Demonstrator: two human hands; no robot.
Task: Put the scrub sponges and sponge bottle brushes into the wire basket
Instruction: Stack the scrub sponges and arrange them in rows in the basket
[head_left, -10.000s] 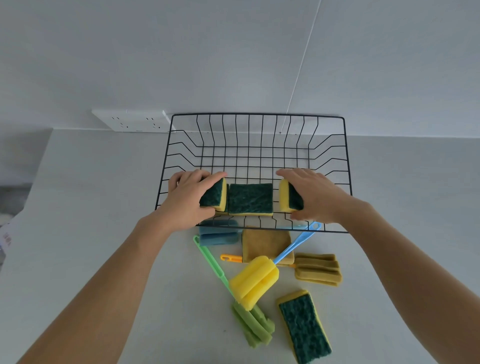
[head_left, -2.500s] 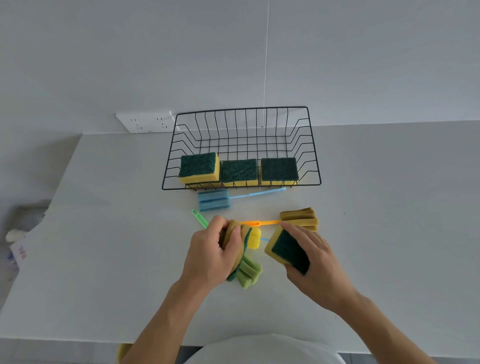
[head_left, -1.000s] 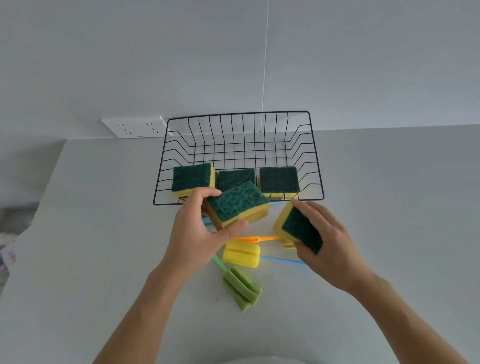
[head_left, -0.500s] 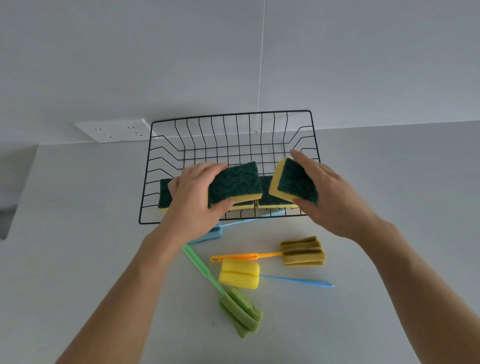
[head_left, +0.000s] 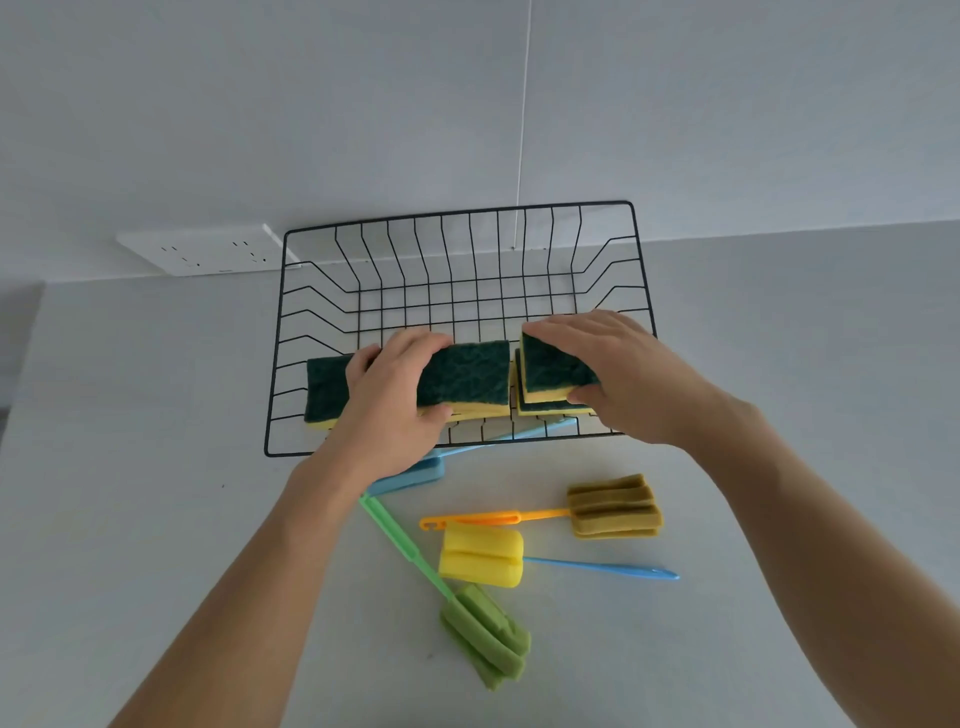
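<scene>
Now both sponges have come down onto the row inside the wire basket (head_left: 641, 270).
Left hand (head_left: 395, 402) grip closed on one scrub sponge (head_left: 467, 371), right hand (head_left: 621, 371) on another (head_left: 550, 370); four bottle brushes (head_left: 480, 555) remain on the counter (head_left: 156, 493).

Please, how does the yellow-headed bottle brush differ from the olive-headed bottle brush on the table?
The yellow-headed brush has a blue handle pointing right; the olive-headed brush has an orange handle pointing left. The yellow head looks smooth and rounded; the olive head shows stacked ridges. Both lie flat on the table, outside the wire basket.
</scene>
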